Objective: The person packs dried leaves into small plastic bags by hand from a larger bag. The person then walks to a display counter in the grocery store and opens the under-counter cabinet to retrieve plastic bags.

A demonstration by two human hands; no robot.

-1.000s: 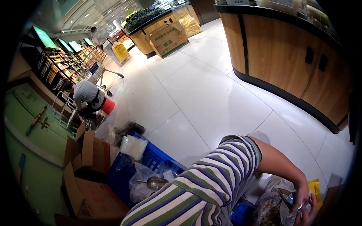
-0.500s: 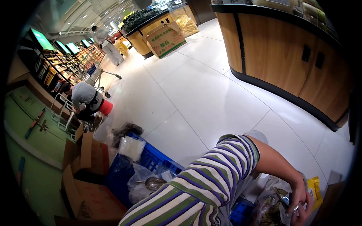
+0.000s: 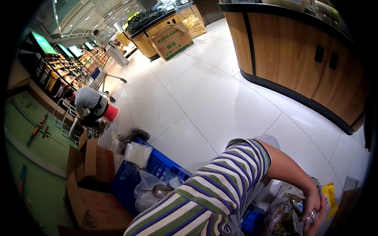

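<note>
My left hand [image 3: 312, 201] reaches down at the lower right from a green, white and purple striped sleeve [image 3: 232, 173]. Its fingers are closed on the bunched edge of a clear plastic bag [image 3: 281, 200]. Close against it, the fingers of my right hand [image 3: 319, 218] pinch the same shiny crumpled plastic; most of that hand is hidden. Dark brown and greenish pieces show inside the bag, their kind unclear. A yellow packet [image 3: 330, 198] lies just beyond the hands. Part of a blue crate [image 3: 252, 221] shows beside the bag.
A blue basket [image 3: 157, 161] holds plastic bags and a metal scoop [image 3: 162, 190]. Open cardboard boxes [image 3: 94, 161] stand left of it. A wooden counter [image 3: 287, 55] rises at right. A person [image 3: 89, 100] crouches near a red bucket [image 3: 111, 113]; another person [image 3: 114, 49] stands behind a shopping cart [image 3: 93, 72].
My hands stay at the bag, with small finger movements on the gathered plastic. The bag's top has shifted slightly. The standing person in the background has changed posture a little.
</note>
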